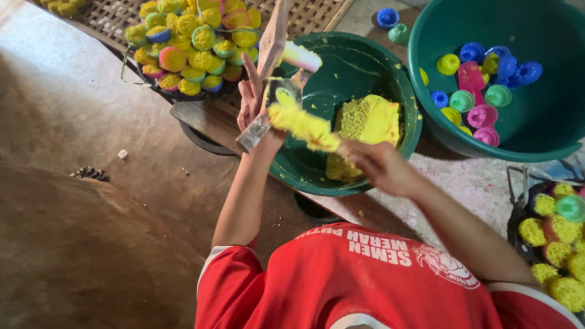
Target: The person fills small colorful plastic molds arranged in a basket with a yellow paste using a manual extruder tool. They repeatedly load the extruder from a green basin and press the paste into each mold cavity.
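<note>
My left hand [250,100] is raised over the left rim of a dark green basin [356,58]. Two of its fingers point up, and it holds a small greyish metal piece [255,132]; motion blur hides the exact grip. My right hand [381,167] pinches a clump of yellow noodles [304,128] that stretches from it up to my left hand. A block of the same yellow noodles [368,119] lies inside the basin. A wooden stick [274,30] rises behind my left hand.
A larger teal basin [548,131] at the upper right holds several empty coloured plastic cup moulds [481,91]. A dark tray [177,94] of noodle-filled moulds sits at the top left on a woven mat [109,18]. A wire basket [517,183] of filled moulds stands at the right edge.
</note>
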